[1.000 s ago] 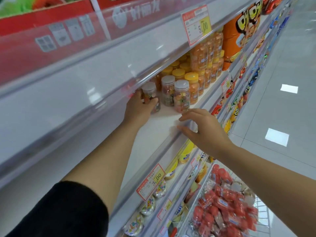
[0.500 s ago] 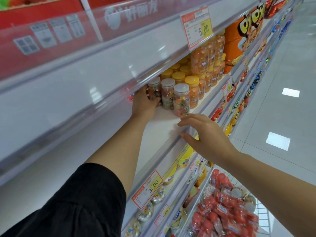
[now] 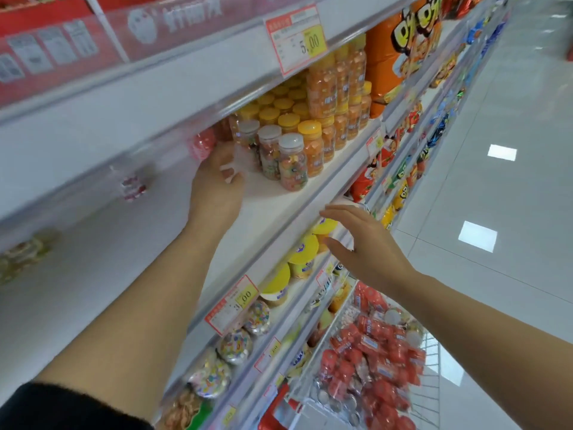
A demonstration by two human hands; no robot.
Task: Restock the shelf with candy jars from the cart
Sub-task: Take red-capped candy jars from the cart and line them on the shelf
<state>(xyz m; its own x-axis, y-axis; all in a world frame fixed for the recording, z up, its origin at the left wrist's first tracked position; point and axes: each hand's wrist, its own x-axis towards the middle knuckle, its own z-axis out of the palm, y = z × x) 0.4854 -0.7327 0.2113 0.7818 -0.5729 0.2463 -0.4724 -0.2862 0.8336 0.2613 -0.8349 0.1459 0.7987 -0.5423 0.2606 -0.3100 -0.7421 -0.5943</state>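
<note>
Three clear plastic candy jars with white lids (image 3: 292,162); three squat tubs with yellow lids (image 3: 304,250); three round clear tubs of speckled sweets (image 3: 235,346); one wire cart (image 3: 429,383). Orange yellow-lidded jars (image 3: 313,147): too many to count.

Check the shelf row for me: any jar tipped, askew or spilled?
Nothing stands out: the white-lidded jars stand upright in a row beside the yellow-lidded ones, nothing spilled. Blur hides how the left hand meets the rearmost jar.

The left hand (image 3: 214,187) and the right hand (image 3: 366,252) are bare — only a black sleeve (image 3: 62,408), soft-edged, covers the left upper arm.
</note>
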